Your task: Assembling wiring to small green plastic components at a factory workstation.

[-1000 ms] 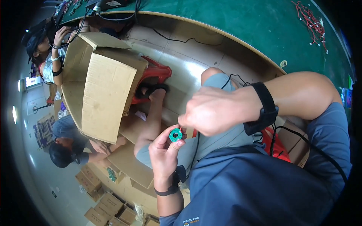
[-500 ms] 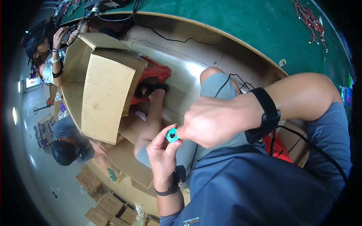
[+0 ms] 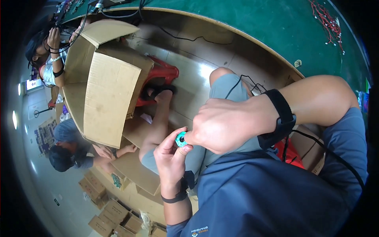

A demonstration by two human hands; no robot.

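Observation:
My left hand [image 3: 170,158] pinches a small teal-green ring-shaped part [image 3: 178,141] between thumb and fingers. A dark round opening in the part faces up. My right hand [image 3: 223,125] is closed, knuckles up, and one of its fingertips meets the right side of the part. Most of the right fingers are hidden under the back of the hand, so whatever they grip cannot be made out. Both hands are above my lap, in front of the grey shorts, and each wrist has a black strap.
A large open cardboard box [image 3: 112,94] stands at left, beside a red stool [image 3: 164,71]. A green-topped table [image 3: 244,27] curves across the far side, with red wires [image 3: 328,23] on it. Two people work at left. Stacked cartons [image 3: 112,217] lie at lower left.
My hands stay nearly in place; the green part has tilted slightly and the right fingertip covers more of its edge. The person at lower left has moved an arm toward the cardboard.

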